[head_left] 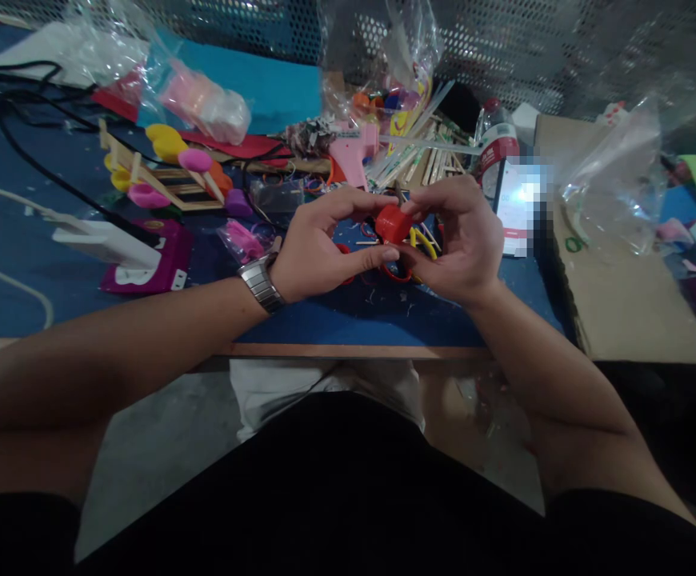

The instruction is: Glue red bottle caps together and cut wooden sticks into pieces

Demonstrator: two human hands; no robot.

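Note:
Between both hands, above the blue table, is a small rounded red piece (391,225). My left hand (324,244) grips it from the left with fingers and thumb, a metal watch on its wrist. From the right, my right hand (459,240) closes its fingers on the same piece. Yellow handles (423,243) and a red ring (397,274) show beneath the hands, partly hidden. Behind them stands a pink glue gun (353,154).
A purple power strip (177,252) with a white plug sits left. Beyond it is a stick frame (168,188) with coloured pieces. A phone (513,212) and cardboard (618,296) lie right. Plastic bags, a bottle (497,148) and sticks fill the back.

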